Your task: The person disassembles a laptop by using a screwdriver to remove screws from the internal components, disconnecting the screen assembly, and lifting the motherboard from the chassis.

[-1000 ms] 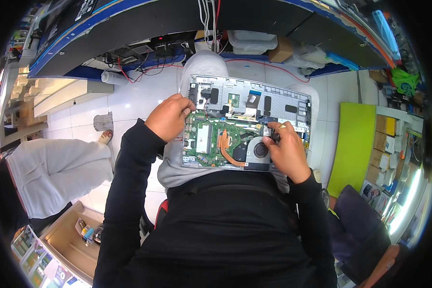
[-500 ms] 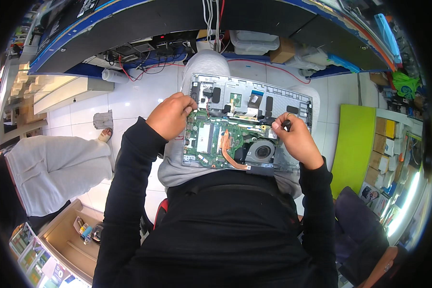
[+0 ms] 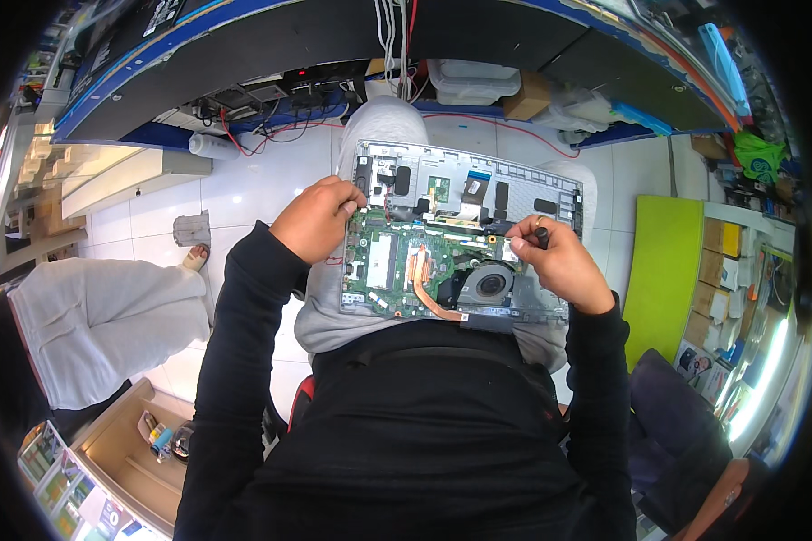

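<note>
An opened laptop base lies across my lap. Its green circuit board, copper heat pipe and black fan face up. At the left edge of the base, my left hand is closed, thumb and fingers pinching the rim beside the board's upper left corner. My right hand is closed round a small black-handled screwdriver, above the board's upper right part by the fan. The fingers hide most of the screwdriver and its tip. A flat ribbon cable lies on the metal frame between the hands.
A dark workbench runs along the far side, with cables, clear plastic tubs and a cardboard box beneath. To the left another person's leg and an open drawer show. A lime-green panel stands at the right.
Very little differs. The view has shifted slightly, and my right hand and the screwdriver have turned a little. My left hand keeps its place on the laptop's edge.
</note>
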Available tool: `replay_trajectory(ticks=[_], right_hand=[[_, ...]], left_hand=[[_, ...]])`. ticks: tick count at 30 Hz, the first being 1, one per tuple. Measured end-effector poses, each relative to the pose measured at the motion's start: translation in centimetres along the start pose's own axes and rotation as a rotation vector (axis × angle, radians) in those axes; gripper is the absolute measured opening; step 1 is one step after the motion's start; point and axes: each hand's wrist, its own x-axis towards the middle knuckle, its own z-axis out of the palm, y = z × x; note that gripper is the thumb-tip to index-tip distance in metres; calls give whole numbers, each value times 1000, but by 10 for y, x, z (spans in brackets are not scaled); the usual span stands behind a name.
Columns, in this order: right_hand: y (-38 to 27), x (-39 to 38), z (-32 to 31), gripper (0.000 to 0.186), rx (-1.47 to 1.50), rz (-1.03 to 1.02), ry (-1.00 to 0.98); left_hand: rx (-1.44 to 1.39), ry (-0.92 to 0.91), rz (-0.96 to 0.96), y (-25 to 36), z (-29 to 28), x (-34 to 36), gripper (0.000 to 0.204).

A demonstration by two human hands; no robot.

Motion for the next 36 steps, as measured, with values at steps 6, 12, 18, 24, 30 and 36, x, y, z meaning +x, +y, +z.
replay_trajectory(ticks=[6,12,18,24,30,36], right_hand=[[2,2,2,14,19,-29,-1],[-2,-2,-2,15,28,-38,3],[-6,-1,-1,16,87,-55,-3],[-24,-8,-1,18,76,-47,14],[-11,8,-17,18,133,20,-18],[-12,4,-8,16,117,-12,-27]], left_hand=[[57,4,-78,7,-1,0,15],[210,145,192,18,3,-3,14],[217,90,154,13,6,1,14],[155,44,131,10,2,2,13],[219,-5,108,10,2,5,16],[15,-63,68,-2,-4,9,22]])
